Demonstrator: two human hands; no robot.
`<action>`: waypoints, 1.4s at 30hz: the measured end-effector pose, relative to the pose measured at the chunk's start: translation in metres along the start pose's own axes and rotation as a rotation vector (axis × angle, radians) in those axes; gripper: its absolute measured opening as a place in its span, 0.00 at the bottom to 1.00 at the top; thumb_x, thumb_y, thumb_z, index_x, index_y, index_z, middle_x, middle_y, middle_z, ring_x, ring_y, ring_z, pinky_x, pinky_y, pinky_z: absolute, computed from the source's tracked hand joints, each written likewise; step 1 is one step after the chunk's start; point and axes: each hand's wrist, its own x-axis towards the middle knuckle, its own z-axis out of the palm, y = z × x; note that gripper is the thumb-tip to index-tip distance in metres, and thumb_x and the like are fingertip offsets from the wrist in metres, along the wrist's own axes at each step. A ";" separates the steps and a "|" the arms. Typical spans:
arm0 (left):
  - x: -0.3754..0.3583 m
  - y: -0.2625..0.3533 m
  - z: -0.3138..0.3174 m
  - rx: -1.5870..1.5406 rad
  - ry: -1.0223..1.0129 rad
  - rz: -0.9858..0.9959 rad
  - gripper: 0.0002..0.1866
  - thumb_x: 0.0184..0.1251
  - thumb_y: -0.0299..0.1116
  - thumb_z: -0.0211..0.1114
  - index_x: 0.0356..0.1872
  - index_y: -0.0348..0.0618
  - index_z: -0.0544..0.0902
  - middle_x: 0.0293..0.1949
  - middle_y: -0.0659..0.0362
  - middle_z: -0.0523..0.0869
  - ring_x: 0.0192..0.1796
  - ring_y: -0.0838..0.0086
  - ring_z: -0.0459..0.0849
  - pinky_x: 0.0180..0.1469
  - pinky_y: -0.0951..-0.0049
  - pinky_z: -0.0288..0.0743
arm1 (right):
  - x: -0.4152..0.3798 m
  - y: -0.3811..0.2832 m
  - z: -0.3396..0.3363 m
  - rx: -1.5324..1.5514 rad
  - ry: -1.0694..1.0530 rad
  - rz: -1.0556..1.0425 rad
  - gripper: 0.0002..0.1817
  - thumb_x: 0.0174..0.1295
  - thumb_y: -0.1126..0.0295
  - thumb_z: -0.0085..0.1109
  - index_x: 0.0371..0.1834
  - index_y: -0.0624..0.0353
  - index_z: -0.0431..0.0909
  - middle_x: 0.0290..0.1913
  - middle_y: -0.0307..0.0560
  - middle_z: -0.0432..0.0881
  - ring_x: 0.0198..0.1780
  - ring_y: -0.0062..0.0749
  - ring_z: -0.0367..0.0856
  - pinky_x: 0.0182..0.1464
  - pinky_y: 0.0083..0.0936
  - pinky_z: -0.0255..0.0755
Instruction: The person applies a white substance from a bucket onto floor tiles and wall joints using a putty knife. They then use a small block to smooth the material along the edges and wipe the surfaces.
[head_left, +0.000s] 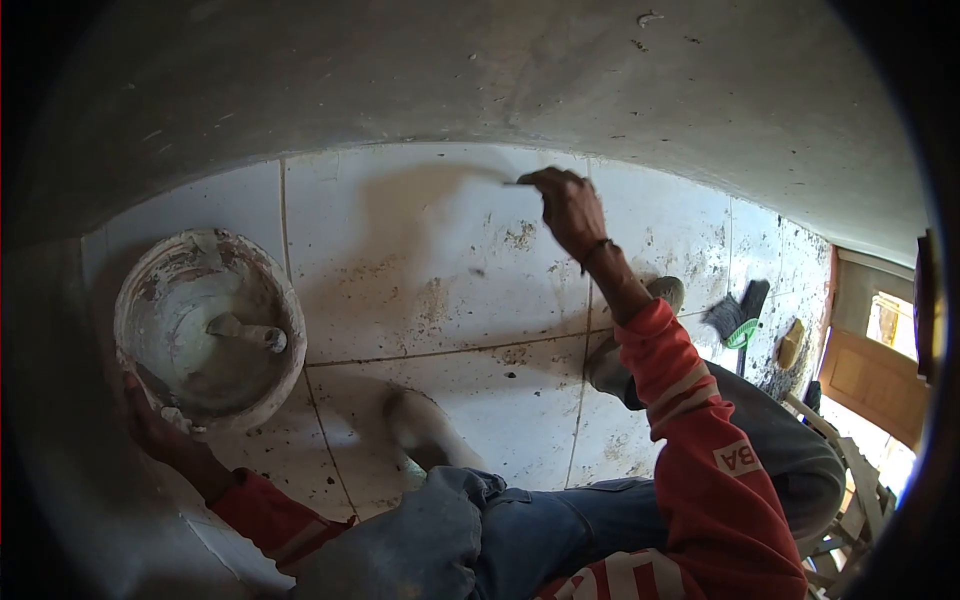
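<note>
A round bucket (285,385) crusted with pale plaster stands on the tiled floor at the left. Inside it, a tool with a stubby handle (250,332) leans in the whitish mix. My left hand (160,425) grips the bucket's near left side, fingers against the outer wall just below the rim. Out to the right, my right hand (572,208) is raised over the floor near the wall, its fingers pinched together. A thin dark edge pokes out to the left from those fingers; I cannot tell what it belongs to.
A grey wall (420,75) curves along the far side. White tiles (500,420) carry dirt and crumbs. At the right lie a dark-bristled brush (728,318) with a green part (742,334) and a tan block (790,345). Wood pieces (860,480) pile up near a wooden door (875,385).
</note>
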 end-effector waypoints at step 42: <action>0.007 -0.031 -0.016 -0.025 -0.036 0.008 0.25 0.82 0.41 0.56 0.65 0.29 0.80 0.63 0.48 0.84 0.65 0.65 0.81 0.69 0.65 0.70 | 0.018 -0.004 0.031 -0.091 0.139 0.046 0.18 0.61 0.80 0.54 0.51 0.53 0.86 0.48 0.49 0.89 0.50 0.50 0.87 0.58 0.44 0.76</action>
